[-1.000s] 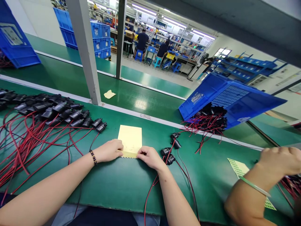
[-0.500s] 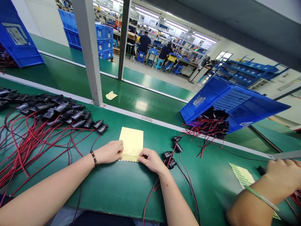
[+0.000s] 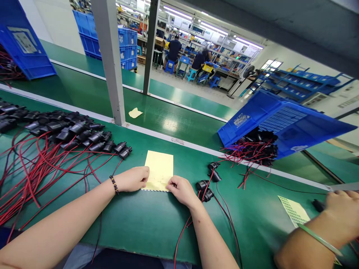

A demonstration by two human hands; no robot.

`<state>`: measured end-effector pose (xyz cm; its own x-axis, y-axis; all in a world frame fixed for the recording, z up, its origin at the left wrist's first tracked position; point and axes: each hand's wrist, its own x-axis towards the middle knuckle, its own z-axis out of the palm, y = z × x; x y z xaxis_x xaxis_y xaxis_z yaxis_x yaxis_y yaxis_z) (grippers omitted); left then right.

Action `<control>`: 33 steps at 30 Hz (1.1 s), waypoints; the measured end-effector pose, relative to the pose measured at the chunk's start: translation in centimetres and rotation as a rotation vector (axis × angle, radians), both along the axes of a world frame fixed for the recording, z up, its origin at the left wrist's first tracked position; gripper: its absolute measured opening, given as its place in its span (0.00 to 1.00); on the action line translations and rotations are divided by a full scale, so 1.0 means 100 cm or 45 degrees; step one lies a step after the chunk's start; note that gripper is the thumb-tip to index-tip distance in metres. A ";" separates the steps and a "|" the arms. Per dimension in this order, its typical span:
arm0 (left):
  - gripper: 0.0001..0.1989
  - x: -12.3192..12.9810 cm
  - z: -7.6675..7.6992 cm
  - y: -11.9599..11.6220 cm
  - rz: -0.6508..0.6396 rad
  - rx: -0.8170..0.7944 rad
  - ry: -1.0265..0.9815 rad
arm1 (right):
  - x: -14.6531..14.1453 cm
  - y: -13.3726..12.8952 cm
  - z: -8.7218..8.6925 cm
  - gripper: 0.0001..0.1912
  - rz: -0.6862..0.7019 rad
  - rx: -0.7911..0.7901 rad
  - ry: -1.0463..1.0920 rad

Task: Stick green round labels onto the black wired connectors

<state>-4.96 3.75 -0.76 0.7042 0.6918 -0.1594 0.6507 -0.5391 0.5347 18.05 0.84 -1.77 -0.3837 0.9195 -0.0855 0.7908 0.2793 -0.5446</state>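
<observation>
My left hand point(image 3: 136, 179) and right hand point(image 3: 181, 189) are both at the yellow paper point(image 3: 159, 167), which lies on the green table point(image 3: 131, 228) in front of me; the fingers of my left hand are curled in and grasp its near left edge; my right thumb and forefinger pinch its near right corner, the other fingers bent into the palm; a strip along the near edge is bent, and a row of small white scallops shows just under it.

To my left is a heap of black sockets point(image 3: 75, 129), their red wires point(image 3: 46, 172) spreading over the table towards me; a beaded bracelet point(image 3: 114, 185) circles my left wrist; just right of my right hand lie a few loose sockets point(image 3: 207, 195), their wires running down beside and under my right forearm.

Beyond the white rail point(image 3: 176, 140) lies a yellow scrap point(image 3: 135, 113); to its right a tilted blue bin point(image 3: 294, 123) holds more sockets and wires; another blue bin point(image 3: 26, 45) stands at far left; at right, a co-worker's hand point(image 3: 343, 213), blurred, is near a green-marked sheet point(image 3: 294, 211); I cannot tell what it holds; two people point(image 3: 174, 50) sit on stools in the background.
</observation>
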 end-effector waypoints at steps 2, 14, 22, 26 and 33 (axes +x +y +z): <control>0.06 0.001 0.001 -0.001 -0.013 0.039 0.003 | 0.000 0.000 0.000 0.04 0.000 0.008 -0.005; 0.08 0.011 -0.004 -0.007 0.022 0.269 0.125 | -0.002 -0.001 0.000 0.04 0.001 0.027 -0.062; 0.08 0.012 -0.003 -0.007 0.051 0.263 0.168 | -0.003 -0.003 0.000 0.03 0.019 0.037 -0.130; 0.05 0.009 -0.003 -0.008 0.060 0.277 0.148 | 0.000 -0.003 0.000 0.04 -0.023 0.039 -0.183; 0.12 0.018 -0.005 -0.015 0.163 0.356 0.158 | 0.003 -0.006 -0.001 0.12 -0.160 0.173 -0.176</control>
